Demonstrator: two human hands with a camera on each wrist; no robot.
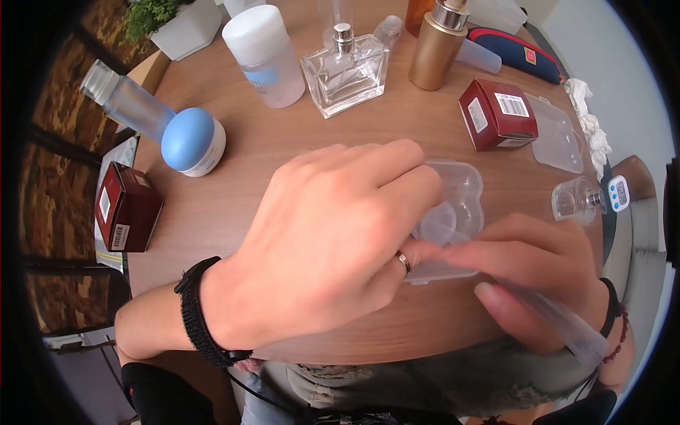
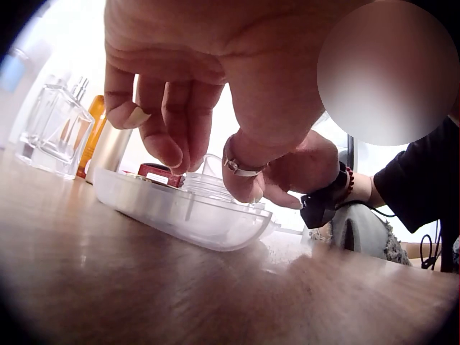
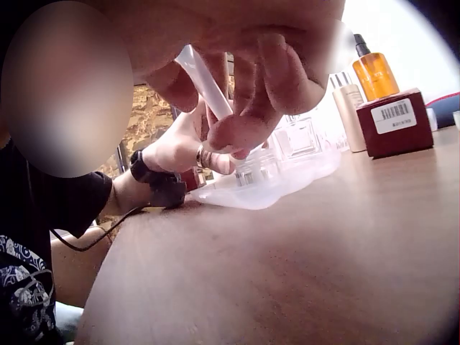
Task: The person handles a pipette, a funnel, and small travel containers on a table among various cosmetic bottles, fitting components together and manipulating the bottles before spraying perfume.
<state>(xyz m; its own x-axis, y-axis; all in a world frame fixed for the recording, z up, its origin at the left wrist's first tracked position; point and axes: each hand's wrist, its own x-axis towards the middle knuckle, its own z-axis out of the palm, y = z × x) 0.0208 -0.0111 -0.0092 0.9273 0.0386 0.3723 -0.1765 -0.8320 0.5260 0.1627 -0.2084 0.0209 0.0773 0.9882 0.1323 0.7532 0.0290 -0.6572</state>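
A small clear jar sits in a shallow translucent plastic case on the table. My left hand reaches over the case, knuckles up, thumb and fingers at opposite sides of the jar, which they hold. A ring circles the digit nearest the right hand. My right hand, blurred in the head view, pinches a slim translucent plastic spatula whose wide end points back toward the wrist. In the right wrist view the spatula slants down between the fingers. The right fingertips come close to the left thumb at the jar's near side.
Beyond the hands stand a perfume bottle, a white-capped bottle and a gold bottle. A dark red box is at right, another box at left. A blue-lidded jar and a timer flank them.
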